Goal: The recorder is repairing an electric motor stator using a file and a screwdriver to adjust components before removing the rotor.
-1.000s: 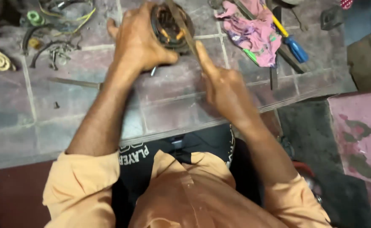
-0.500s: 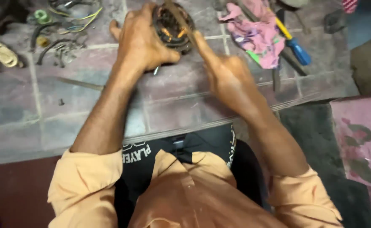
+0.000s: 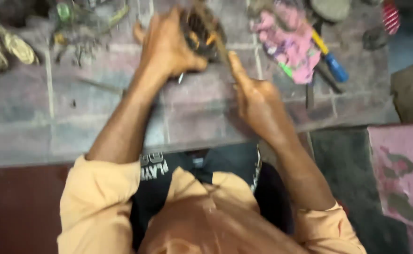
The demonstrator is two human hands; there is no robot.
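A round dark motor winding [image 3: 205, 32] with copper-coloured coils rests on the tiled floor [image 3: 98, 117] at the top middle. My left hand [image 3: 169, 44] wraps around its left side and holds it. To its right my right hand [image 3: 256, 101] grips a thin stick-like tool [image 3: 216, 35] whose tip reaches into the winding. My index finger lies stretched along the tool. The picture is blurred by motion.
A pink rag [image 3: 289, 40] lies right of the winding, with a yellow-and-blue handled screwdriver [image 3: 329, 59] beside it. Loose wires and small metal parts [image 3: 82, 33] sit at top left. A pink mat [image 3: 401, 183] lies at the right edge.
Both hands stay on the winding; the right hand with the tool has shifted slightly along its rim. The view has tilted and blurred.
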